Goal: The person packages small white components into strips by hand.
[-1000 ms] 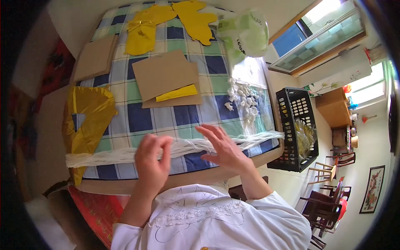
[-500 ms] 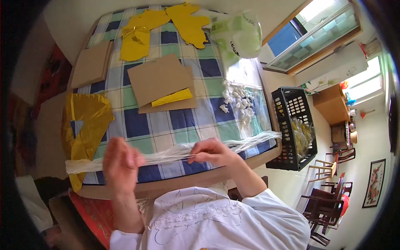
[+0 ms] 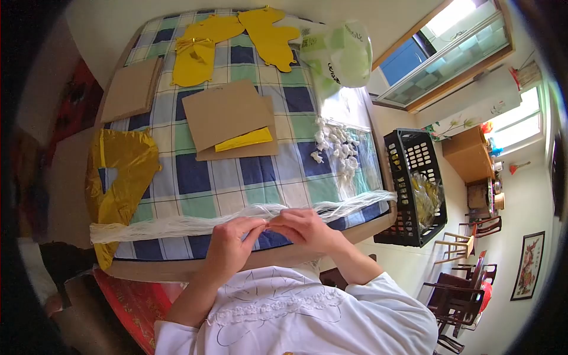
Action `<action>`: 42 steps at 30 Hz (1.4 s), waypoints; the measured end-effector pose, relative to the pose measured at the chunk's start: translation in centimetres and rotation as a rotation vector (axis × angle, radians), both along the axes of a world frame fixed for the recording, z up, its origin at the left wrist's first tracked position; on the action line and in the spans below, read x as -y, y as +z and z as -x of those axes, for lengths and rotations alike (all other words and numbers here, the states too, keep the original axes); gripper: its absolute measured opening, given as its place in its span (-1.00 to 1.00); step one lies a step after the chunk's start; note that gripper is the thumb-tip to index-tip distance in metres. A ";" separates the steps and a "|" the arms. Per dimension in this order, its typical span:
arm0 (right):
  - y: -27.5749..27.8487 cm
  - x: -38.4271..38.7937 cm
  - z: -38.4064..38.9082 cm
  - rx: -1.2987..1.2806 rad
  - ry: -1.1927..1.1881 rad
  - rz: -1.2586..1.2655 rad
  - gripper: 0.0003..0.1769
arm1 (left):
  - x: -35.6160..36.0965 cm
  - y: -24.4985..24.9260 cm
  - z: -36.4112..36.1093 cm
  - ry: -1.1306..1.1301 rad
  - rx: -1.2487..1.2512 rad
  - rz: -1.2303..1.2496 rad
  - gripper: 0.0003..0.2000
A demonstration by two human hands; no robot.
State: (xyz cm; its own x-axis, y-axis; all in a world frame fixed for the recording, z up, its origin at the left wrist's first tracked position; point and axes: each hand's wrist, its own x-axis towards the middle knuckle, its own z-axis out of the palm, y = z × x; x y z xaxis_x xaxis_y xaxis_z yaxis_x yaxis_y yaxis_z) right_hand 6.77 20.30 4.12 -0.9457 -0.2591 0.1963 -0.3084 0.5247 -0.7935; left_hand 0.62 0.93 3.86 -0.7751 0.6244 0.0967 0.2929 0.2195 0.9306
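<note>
My left hand (image 3: 236,236) and my right hand (image 3: 303,228) meet at the fingertips just in front of a long bundle of white threads (image 3: 154,229). Both are closed in a pinch on fine white thread, most of it hidden by the fingers. The bundle stretches along the near edge of the bed-like surface, loose and slightly fanned toward its right part. Past the bundle lie two stacked cardboard sheets (image 3: 223,115) with a folded yellow strip (image 3: 244,139) between them.
Gold foil (image 3: 133,171) drapes over the left edge, near a cardboard stack (image 3: 131,89). Yellow cutouts (image 3: 267,35) and a green-white plastic bag (image 3: 340,56) lie at the back. White knotted pieces (image 3: 334,145) sit at right, beside a black plastic crate (image 3: 414,189).
My left hand has come right and in from the left part of the bundle to meet my right hand. My right hand has shifted only slightly. The bundle stays in place.
</note>
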 end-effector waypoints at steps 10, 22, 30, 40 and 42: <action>-1.4 1.5 -0.3 -0.138 0.073 -0.045 -0.82 | 0.1 0.5 0.4 0.122 -0.114 -0.108 -0.90; -0.8 0.6 -0.4 -0.236 0.019 -0.087 -0.77 | 1.6 -0.8 0.4 -0.183 0.074 0.075 -0.89; -2.0 1.9 -0.5 -0.172 0.126 -0.096 -0.69 | 0.9 -1.2 1.3 0.149 -0.291 -0.044 -0.88; 0.0 2.0 -0.1 -0.060 0.037 -0.049 -0.79 | 1.1 -0.7 0.3 -0.042 0.107 -0.063 -0.90; 0.5 1.3 0.6 -0.175 -0.100 -0.041 -0.80 | 1.3 -0.7 -0.2 -0.113 0.287 -0.182 -0.91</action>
